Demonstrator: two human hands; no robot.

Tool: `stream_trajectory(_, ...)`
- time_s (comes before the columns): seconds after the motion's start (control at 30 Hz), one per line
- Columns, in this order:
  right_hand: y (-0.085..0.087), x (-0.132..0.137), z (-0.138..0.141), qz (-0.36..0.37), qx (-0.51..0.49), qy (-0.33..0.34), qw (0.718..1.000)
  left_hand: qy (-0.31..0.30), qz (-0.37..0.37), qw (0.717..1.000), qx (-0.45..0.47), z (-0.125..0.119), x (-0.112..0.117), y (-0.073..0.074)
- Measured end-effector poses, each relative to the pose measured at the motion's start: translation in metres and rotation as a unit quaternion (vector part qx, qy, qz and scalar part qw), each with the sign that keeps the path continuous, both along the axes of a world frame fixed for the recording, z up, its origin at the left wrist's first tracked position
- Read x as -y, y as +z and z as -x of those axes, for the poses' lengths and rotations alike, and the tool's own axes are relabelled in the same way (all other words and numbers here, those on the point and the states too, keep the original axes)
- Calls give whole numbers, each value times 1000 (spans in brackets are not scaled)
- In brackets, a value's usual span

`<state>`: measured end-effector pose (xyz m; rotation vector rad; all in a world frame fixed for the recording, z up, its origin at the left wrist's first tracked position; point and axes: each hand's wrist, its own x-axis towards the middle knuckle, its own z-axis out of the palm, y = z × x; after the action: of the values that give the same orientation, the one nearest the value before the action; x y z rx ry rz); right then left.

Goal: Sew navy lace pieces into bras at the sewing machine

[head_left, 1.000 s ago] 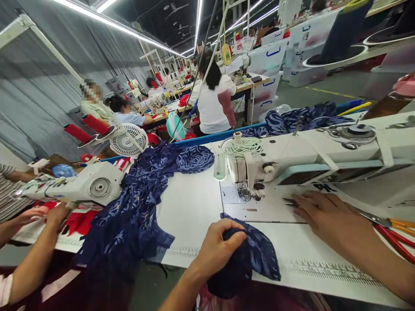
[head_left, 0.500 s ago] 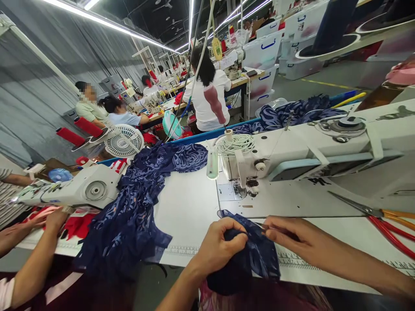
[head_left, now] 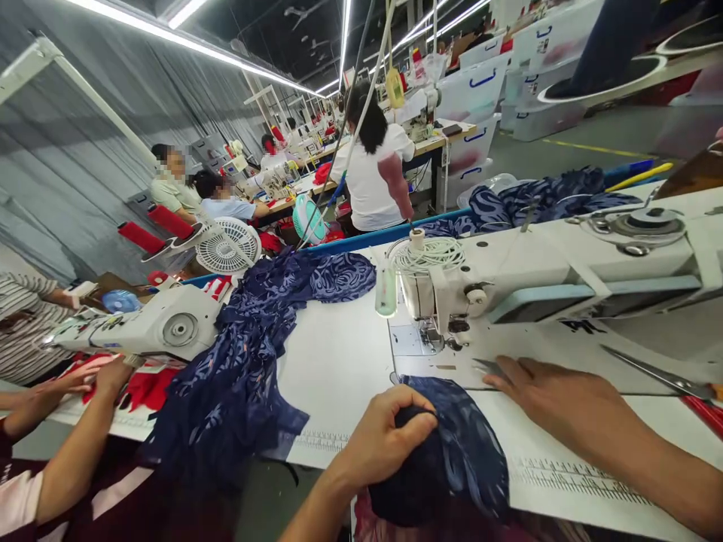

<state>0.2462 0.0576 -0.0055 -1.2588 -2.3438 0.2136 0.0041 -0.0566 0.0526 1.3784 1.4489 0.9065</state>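
My left hand (head_left: 392, 433) pinches the edge of a dark navy patterned fabric piece (head_left: 471, 444) between thumb and fingers. The piece hangs over the table's front edge onto my lap. My right hand (head_left: 542, 395) lies low over the sewing machine's bed, right of the fabric and apart from it. A slim pointed metal tool (head_left: 486, 367) sticks out from under its fingers; the rest is covered, so its kind cannot be told. Just beyond both hands stand the needle and presser foot (head_left: 432, 336) of a white sewing machine (head_left: 508, 248).
A heap of navy fabric (head_left: 226, 354) lies to the left, with more navy fabric (head_left: 531, 192) behind the machine. Large scissors (head_left: 655, 373) rest at the right. A co-worker's hands (head_left: 107, 376) handle red cloth at the neighbouring machine (head_left: 163, 324). A small fan (head_left: 229, 245) stands beyond.
My right hand has moved from the fabric's edge forward onto the machine bed, carrying the pointed tool. The fabric lies more spread out beside my left hand, which keeps its pinch.
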Motion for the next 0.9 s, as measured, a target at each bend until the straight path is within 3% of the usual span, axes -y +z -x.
stream_trajectory(0.1, -3, -4, -9, -119, 192, -2, 974, -22, -7, 1000, -7, 12, 0, 6)
stream_trajectory(0.17, -3, -5, -11, -162, 218, 0, 962, -47, 11, 999, -18, 23, -2, 15)
stream_trajectory(0.27, -3, -4, -8, -199, 135, 49, 969, -81, 18, 995, -61, 39, -6, 33)
stream_trajectory(0.4, 2, 4, 8, -176, 10, 179, 968, -93, -43, 977, -188, 60, -24, 50)
stream_trajectory(0.5, 9, 12, 22, -149, -16, 216, 965, 9, -170, 924, -341, 82, -45, 57)
stream_trajectory(0.57, 11, 14, 26, -144, -25, 220, 965, 114, -307, 843, -427, 94, -58, 57)
stream_trajectory(0.63, 11, 13, 28, -147, -31, 218, 964, 161, -432, 759, -460, 95, -69, 47)
stream_trajectory(0.67, 9, 12, 28, -148, -32, 216, 965, 157, -473, 735, -460, 91, -74, 38)
stream_trajectory(0.7, 7, 10, 27, -147, -30, 215, 965, 140, -493, 728, -455, 85, -77, 26)
stream_trajectory(0.83, 2, 4, 24, -147, -2, 217, 965, 47, -477, 754, -449, 47, -85, -32)
stream_trajectory(0.9, 4, 2, 25, -166, 15, 222, 961, 7, -471, 761, -445, 33, -84, -53)
